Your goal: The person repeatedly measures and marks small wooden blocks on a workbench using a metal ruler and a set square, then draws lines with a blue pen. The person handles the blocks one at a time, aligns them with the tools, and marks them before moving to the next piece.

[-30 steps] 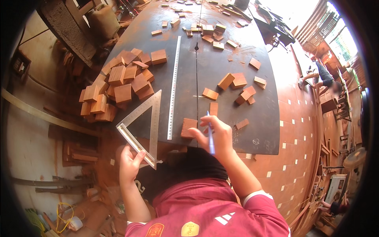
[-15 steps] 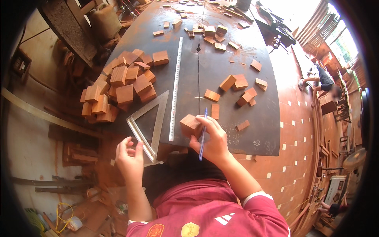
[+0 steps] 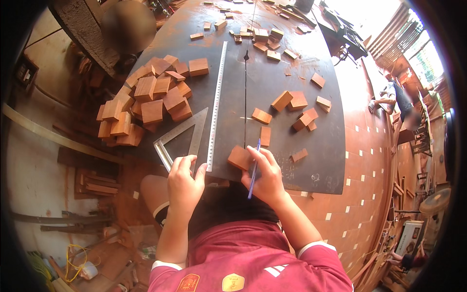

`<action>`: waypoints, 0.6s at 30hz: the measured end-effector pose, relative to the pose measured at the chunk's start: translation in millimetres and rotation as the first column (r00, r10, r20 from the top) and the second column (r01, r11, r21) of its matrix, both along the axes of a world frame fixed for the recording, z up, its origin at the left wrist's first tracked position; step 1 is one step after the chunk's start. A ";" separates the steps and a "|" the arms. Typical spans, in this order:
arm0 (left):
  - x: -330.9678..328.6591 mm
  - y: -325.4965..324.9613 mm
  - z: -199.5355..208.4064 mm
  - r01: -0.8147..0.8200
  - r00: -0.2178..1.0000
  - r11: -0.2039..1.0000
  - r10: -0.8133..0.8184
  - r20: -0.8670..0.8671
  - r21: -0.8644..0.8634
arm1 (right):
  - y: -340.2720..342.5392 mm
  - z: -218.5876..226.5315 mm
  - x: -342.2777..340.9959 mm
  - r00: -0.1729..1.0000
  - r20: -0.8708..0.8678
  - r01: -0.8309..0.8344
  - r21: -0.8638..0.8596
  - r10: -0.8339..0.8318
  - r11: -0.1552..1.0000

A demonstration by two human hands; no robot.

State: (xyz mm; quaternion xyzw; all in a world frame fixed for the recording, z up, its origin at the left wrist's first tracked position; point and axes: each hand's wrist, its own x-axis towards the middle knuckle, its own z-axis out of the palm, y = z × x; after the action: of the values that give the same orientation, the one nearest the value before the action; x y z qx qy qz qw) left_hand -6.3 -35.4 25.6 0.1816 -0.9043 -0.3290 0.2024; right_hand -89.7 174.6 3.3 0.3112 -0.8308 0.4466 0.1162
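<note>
In the head view, right of the measuring strip [image 3: 218, 100], the right hand [image 3: 269, 180] pinches a wooden block [image 3: 238, 157] and holds a blue pen [image 3: 254, 173]. Left of the strip's near end, the left hand [image 3: 186, 184], thumb spread wide, overlaps a set square [image 3: 197, 131]; contact is unclear.

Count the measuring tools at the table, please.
2: a long white ruler on the dark table, and a flat triangle to the ruler's left, partly covered by the left hand. Others may be hidden.
</note>
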 end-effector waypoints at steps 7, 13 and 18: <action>-14.7 9.4 -5.6 0.008 0.972 0.997 -0.027 0.235 0.082 | 6.9 14.7 -9.8 0.984 0.154 -0.090 0.002 0.089 0.996; -28.1 2.3 -3.7 0.030 0.948 0.985 -0.083 0.309 0.171 | 9.8 12.9 -10.3 0.978 0.188 -0.095 0.012 0.091 0.995; -26.3 -18.7 -15.7 0.085 0.930 0.818 -0.270 0.251 0.569 | 9.2 10.2 -12.5 0.981 0.163 -0.107 0.008 0.104 0.994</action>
State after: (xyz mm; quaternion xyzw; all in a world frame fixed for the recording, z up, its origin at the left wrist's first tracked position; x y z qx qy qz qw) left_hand -32.6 -54.0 9.9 0.1966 -0.8055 -0.5576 -0.0396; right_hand -102.2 183.8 13.5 0.3186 -0.8235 0.4689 0.0218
